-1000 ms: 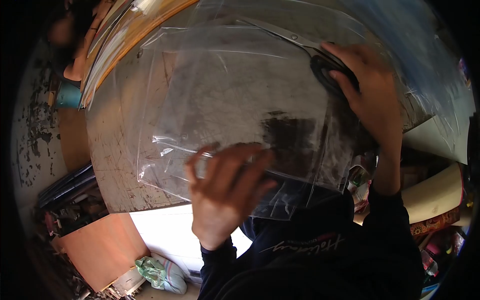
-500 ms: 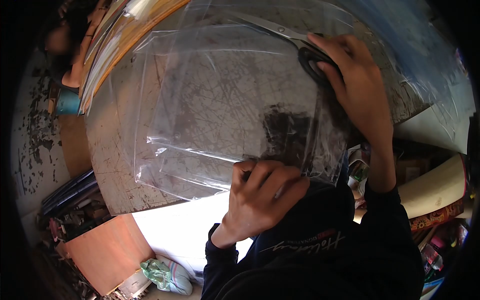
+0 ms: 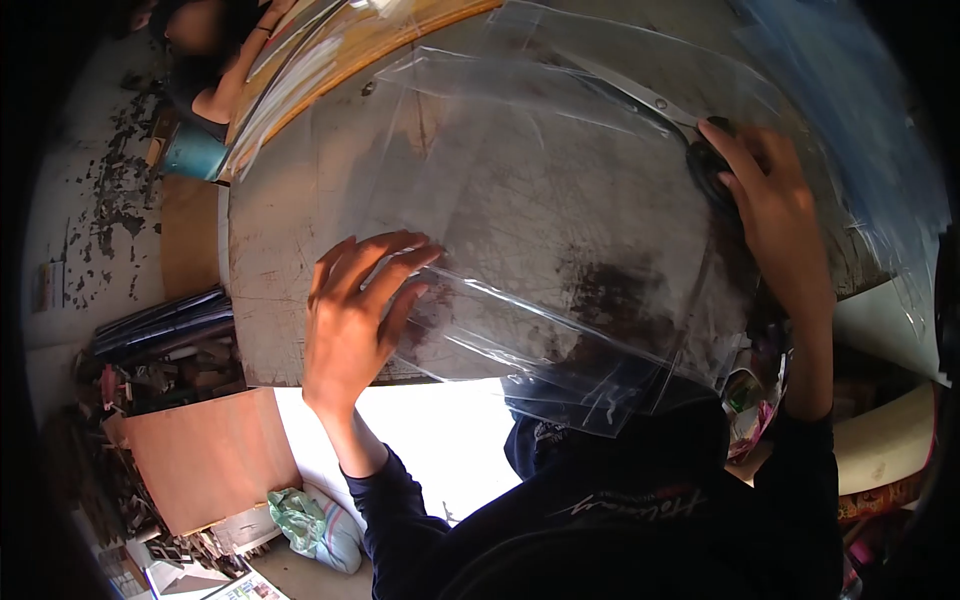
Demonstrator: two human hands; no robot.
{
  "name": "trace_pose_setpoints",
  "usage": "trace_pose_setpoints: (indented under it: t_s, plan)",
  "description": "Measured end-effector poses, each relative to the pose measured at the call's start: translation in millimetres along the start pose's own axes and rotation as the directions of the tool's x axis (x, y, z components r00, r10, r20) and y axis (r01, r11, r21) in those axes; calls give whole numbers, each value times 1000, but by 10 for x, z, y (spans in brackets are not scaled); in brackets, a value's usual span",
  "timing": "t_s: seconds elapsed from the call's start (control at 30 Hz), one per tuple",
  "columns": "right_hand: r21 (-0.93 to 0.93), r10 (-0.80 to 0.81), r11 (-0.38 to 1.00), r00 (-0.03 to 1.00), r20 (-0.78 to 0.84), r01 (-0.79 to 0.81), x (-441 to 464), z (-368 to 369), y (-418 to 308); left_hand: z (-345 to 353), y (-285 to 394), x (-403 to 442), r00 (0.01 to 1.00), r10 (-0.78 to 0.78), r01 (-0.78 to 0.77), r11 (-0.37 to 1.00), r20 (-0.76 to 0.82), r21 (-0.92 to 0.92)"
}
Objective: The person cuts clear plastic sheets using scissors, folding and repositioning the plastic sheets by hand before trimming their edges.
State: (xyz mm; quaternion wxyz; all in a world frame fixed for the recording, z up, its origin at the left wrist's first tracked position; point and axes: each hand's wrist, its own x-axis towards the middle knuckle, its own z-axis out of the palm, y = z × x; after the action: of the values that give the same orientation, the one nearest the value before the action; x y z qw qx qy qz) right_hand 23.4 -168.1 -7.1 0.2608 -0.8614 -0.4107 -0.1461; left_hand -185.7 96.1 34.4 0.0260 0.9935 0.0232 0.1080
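Clear plastic sheets [image 3: 560, 200] lie on a scratched table [image 3: 270, 250], their lower edge hanging over the table's front edge near the person's dark clothing. My left hand [image 3: 360, 300] is at the left corner of the sheets, fingers spread and slightly curled, with its fingertips at the plastic; no grip on it shows. My right hand [image 3: 765, 190] holds the black handles of a pair of scissors [image 3: 661, 104] at the upper right. The blades point to the upper left, over or under the plastic; which one I cannot tell.
Another person's arm [image 3: 235, 85] shows at the upper left, beside a teal container [image 3: 193, 152]. Bluish plastic sheeting [image 3: 850, 130] lies at the right. A brown board [image 3: 210, 455] and a bag [image 3: 325, 530] are at the lower left, below dark rolls [image 3: 165, 325].
My left hand has moved left and up, away from the lower edge of the plastic, and its fingers have spread. The view has shifted, while my right hand keeps the scissors.
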Motion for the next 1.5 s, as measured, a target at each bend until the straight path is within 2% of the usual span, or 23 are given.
trace_pose_setpoints:
  t_s: [0.03,0.13,0.5,0.6,0.77,0.83,0.87,0.93,0.97,1.1,1.17,1.3,1.37,1.5]
  plan:
    - [2,-5,1000,1000,0,5,2,-4,5,4,-38,13,999,23,-23,1000,-47,-15]
    - [-6,-18,1000,1000,10,18,-2,-43,1,-4,-122,53,996,71,-75,993,-50,-91]
    - [-34,-41,999,999,-3,41,4,-14,53,106,-132,16,989,114,-120,991,-95,-59]
    - [13,-15,1000,999,31,14,17,-25,108,98,-100,-39,984,138,-145,988,-111,-59]
    - [85,-103,991,994,27,100,46,-28,167,134,-79,-106,984,139,-151,983,-111,-107]
    - [75,-109,992,994,29,106,53,-42,171,115,3,-72,990,-35,1,972,-140,-234]
    - [66,-108,992,994,33,106,49,-46,169,142,23,-63,989,-36,2,972,-143,-233]
    - [48,-114,992,993,17,113,29,-31,161,204,42,-60,909,-354,314,929,-220,-198]
    - [29,-119,992,993,0,119,30,-27,164,194,61,-66,918,-358,314,919,-171,-238]
    - [45,-82,996,996,26,80,37,-34,115,248,185,-82,895,-404,362,906,-191,-218]
    - [62,-83,995,996,15,82,34,-20,114,292,225,-78,843,-448,377,887,-298,-265]
    - [58,-72,996,997,23,71,37,-19,106,295,314,-34,804,-495,408,862,-329,-299]
    - [58,-70,996,998,9,69,35,-19,93,298,341,-16,768,-564,429,805,-305,-409]
    - [53,-56,997,998,11,55,30,-17,76,362,468,-52,738,-593,436,782,-321,-445]
